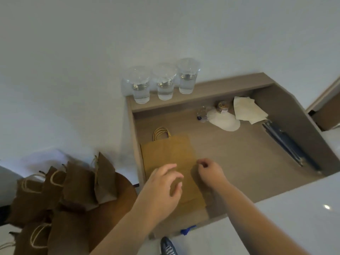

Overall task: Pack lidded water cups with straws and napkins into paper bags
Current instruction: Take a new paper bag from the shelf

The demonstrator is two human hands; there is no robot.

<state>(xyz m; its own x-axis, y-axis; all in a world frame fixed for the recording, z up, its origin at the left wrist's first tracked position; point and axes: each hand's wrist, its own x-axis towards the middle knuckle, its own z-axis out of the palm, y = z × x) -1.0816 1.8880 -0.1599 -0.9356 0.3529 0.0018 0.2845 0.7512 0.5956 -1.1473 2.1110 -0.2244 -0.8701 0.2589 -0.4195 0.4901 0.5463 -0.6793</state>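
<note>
A flat folded brown paper bag (169, 155) lies on the wooden desk (239, 153), its twine handles pointing away from me. My left hand (161, 186) hovers over the bag's near part with fingers spread and loosely curved. At the bag's right edge my right hand (209, 171) has curled fingers; whether it pinches the paper is unclear. Three clear lidded cups of water (163, 83) stand in a row on the raised back ledge. Napkins (248, 110) and round white lids (225, 119) lie at the far right of the desk. Blue-wrapped straws (288, 146) lie along the right wall.
Several standing brown paper bags (73, 184) crowd a round dark table at the lower left. A small clear item (202, 113) and a small jar (223, 106) sit near the lids. A blue shoe (168, 246) shows below the desk's front edge.
</note>
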